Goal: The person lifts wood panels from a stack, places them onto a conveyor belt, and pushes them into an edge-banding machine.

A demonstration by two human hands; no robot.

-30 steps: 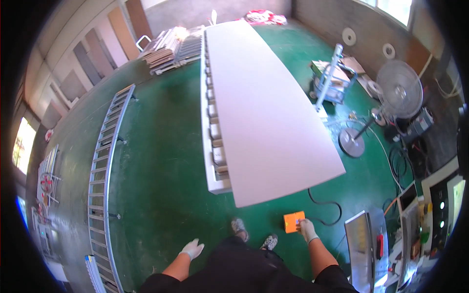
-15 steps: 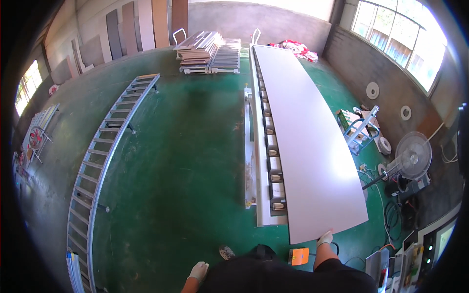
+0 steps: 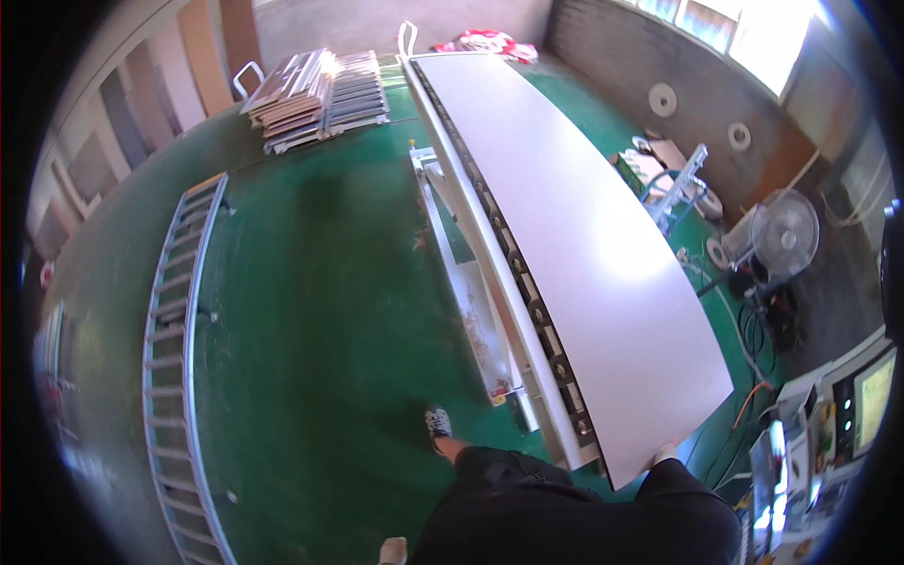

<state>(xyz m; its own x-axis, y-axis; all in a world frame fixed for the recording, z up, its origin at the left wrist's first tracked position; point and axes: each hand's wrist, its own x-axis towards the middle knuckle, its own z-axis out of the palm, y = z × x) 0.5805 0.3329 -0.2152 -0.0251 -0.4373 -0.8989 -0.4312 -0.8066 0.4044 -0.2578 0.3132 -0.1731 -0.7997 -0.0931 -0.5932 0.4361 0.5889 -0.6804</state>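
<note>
A long white panel [image 3: 603, 254] lies on a narrow roller stand [image 3: 476, 226] that stretches away from me. My right hand [image 3: 666, 454], in a pale glove, is at the near end of the panel and grips its edge; my sleeve hides part of it. At the lower edge of the picture hangs my left hand [image 3: 394, 550], also gloved and away from the panel. It is largely cut off, so its fingers cannot be made out.
Left on the green floor stands a metal roller conveyor [image 3: 171, 348]. A stack of boards [image 3: 292, 99] sits at the back. Toward the right are a standing fan [image 3: 784, 234], a blue-handled trolley [image 3: 673, 193], cables [image 3: 753, 330] and a machine with a screen [image 3: 871, 400].
My view has turned and moved closer to the stand, so the panel slants more. My right hand stays at its near end. My left hand has dropped toward the lower edge; one foot has stepped forward.
</note>
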